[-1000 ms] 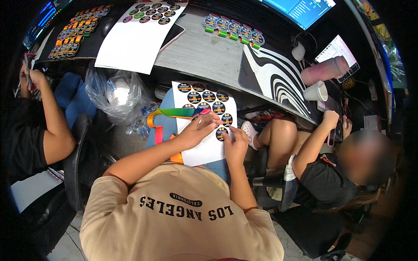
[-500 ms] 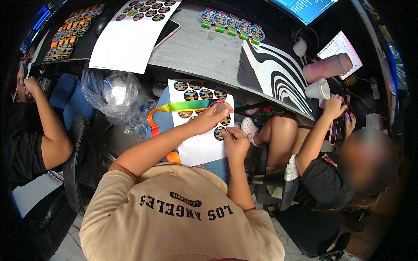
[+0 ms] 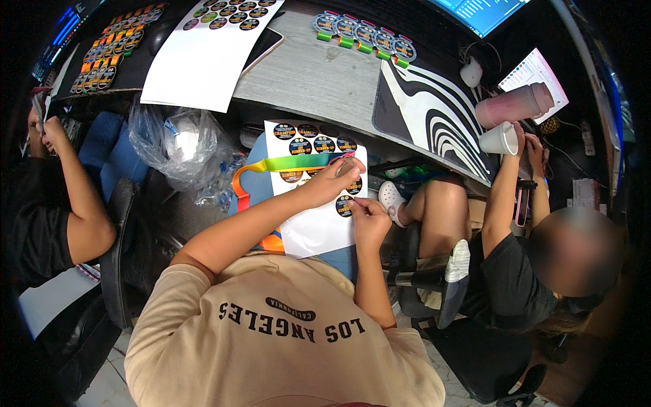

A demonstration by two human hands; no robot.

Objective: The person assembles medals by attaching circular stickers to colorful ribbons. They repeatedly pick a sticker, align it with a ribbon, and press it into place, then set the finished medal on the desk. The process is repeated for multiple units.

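A white sheet [image 3: 319,234] of round black stickers lies over my lap. My left hand [image 3: 336,182] is closed round a medal [image 3: 348,165], of which only a part shows between the fingers. The medal's green, yellow and orange ribbon [image 3: 288,163] runs left across the sheet and hangs down beside it. Just below, my right hand [image 3: 371,218] pinches the edge of a round black sticker [image 3: 344,206] with gold lettering at the sheet's right side. Whether that sticker's edge is lifted I cannot make out.
Several finished medals [image 3: 365,35] stand in a row on the grey desk [image 3: 291,68]. Another sticker sheet [image 3: 190,74] overhangs the desk edge beside a plastic bag [image 3: 178,152]. A white cup [image 3: 498,139] and pink tumbler [image 3: 514,105] are at right. People sit on both sides.
My hands keep nearly the same place, at the medal and the sticker. The person on the right has moved both hands farther forward, behind the white cup. The view has shifted slightly.
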